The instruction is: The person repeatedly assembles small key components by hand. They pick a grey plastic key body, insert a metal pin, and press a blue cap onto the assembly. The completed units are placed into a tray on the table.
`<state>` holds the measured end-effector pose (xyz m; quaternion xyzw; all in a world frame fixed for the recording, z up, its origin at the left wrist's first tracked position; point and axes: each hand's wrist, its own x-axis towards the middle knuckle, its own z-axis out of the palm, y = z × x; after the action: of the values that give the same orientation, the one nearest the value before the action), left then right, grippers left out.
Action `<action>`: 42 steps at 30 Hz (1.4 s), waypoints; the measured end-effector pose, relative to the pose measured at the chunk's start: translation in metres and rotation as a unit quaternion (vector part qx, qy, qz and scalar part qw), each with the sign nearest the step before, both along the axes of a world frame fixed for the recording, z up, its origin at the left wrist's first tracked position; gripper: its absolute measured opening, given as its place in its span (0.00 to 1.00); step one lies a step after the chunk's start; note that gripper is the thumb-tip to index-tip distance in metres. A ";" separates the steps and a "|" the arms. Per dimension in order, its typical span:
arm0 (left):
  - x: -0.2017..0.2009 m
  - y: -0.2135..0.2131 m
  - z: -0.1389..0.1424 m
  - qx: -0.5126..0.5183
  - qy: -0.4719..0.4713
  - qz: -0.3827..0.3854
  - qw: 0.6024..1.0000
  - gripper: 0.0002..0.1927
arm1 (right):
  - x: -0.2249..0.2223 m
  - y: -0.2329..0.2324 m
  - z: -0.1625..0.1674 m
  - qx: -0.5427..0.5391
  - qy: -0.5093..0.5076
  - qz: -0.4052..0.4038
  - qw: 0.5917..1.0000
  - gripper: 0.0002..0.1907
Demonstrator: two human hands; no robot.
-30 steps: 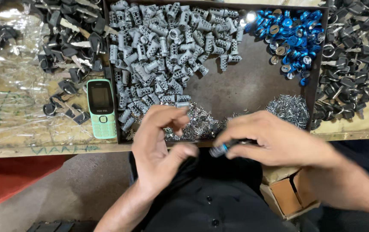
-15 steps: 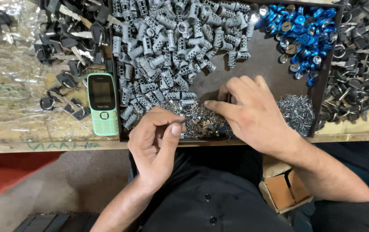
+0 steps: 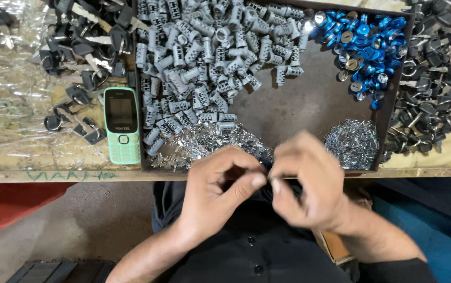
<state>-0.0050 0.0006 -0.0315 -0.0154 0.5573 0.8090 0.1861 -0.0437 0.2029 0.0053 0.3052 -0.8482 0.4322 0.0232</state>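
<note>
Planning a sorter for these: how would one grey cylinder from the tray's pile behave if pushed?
Each grey cylinder looks rigid and round-bodied, so it would probably roll. Its notched side may stop it quickly. Lying tangled in a heap on the tray, neighbours would likely shift too.

I count two hands – left hand (image 3: 219,183), right hand (image 3: 305,181). One mint-green phone (image 3: 121,125) at 9 o'clock. One tray (image 3: 299,105). Grey cylinders (image 3: 199,57), blue caps (image 3: 364,50), black keys (image 3: 435,78) – too many to count.

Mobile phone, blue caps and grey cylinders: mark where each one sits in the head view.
Mobile phone (image 3: 121,126), head view, on its green keypad below the screen.
Blue caps (image 3: 366,50), head view, middle of the heap.
Grey cylinders (image 3: 204,57), head view, centre of the pile in the tray.
</note>
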 end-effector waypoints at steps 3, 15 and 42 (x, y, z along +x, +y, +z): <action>-0.003 0.007 -0.007 0.195 -0.119 -0.074 0.971 0.07 | 0.017 0.004 -0.006 -0.060 0.024 -0.013 0.998 0.08; 0.000 0.028 0.002 -0.047 0.096 -0.047 0.993 0.05 | 0.023 0.022 -0.006 -0.066 0.023 -0.034 0.997 0.14; -0.009 0.024 -0.001 0.080 -0.037 0.025 0.996 0.04 | 0.019 -0.006 -0.012 -0.101 -0.082 -0.109 0.985 0.03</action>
<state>-0.0143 0.0250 -0.0326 -0.0440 0.4829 0.8544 0.1866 -0.0248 0.1970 -0.0065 0.1706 -0.8273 0.5343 0.0309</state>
